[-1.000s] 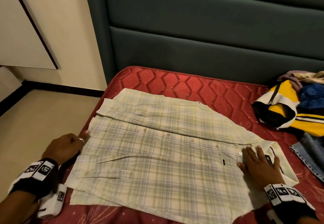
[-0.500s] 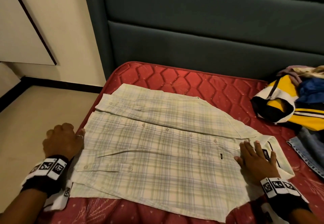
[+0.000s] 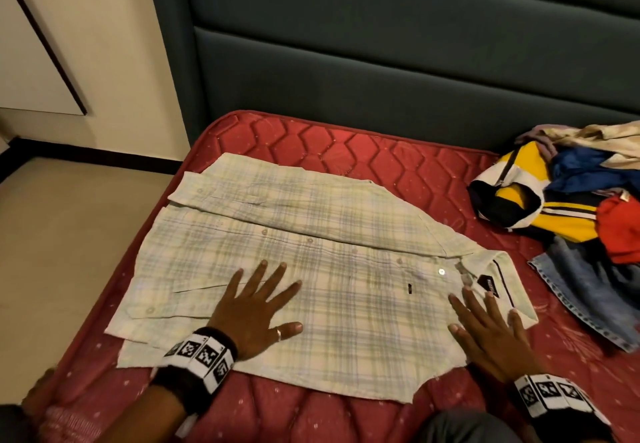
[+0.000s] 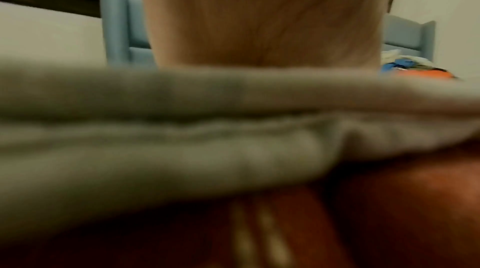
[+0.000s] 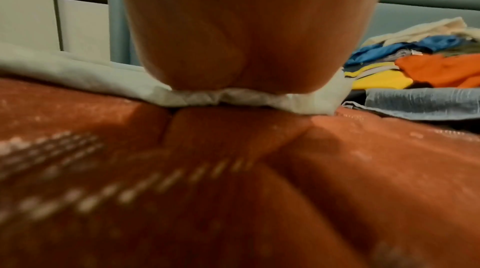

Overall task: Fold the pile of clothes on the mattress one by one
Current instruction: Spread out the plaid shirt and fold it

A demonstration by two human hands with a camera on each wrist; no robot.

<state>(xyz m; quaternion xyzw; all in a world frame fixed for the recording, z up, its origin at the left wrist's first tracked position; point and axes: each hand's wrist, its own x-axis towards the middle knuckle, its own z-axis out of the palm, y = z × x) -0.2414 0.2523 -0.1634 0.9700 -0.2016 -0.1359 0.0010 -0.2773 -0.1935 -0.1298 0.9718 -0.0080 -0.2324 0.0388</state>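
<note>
A pale plaid button shirt (image 3: 329,269) lies flat on the red mattress (image 3: 346,144), collar to the right and both sleeves folded onto the body. My left hand (image 3: 258,307) rests flat on the shirt's lower middle, fingers spread straight. My right hand (image 3: 485,325) presses flat beside the collar (image 3: 498,280), fingers straight. In the left wrist view the palm (image 4: 259,15) lies on blurred shirt cloth (image 4: 182,128). The right wrist view shows the palm (image 5: 246,26) pressing the shirt's edge (image 5: 233,98) into the mattress (image 5: 337,169).
A pile of unfolded clothes (image 3: 571,200), yellow, blue, red and denim (image 3: 588,293), sits at the mattress's right side. The dark padded headboard (image 3: 381,61) rises behind. The mattress's left edge drops to a beige floor (image 3: 69,234).
My left hand moved from the shirt's left hem onto the middle of the shirt and spread flat. The right hand stayed by the collar. The head view shifted closer.
</note>
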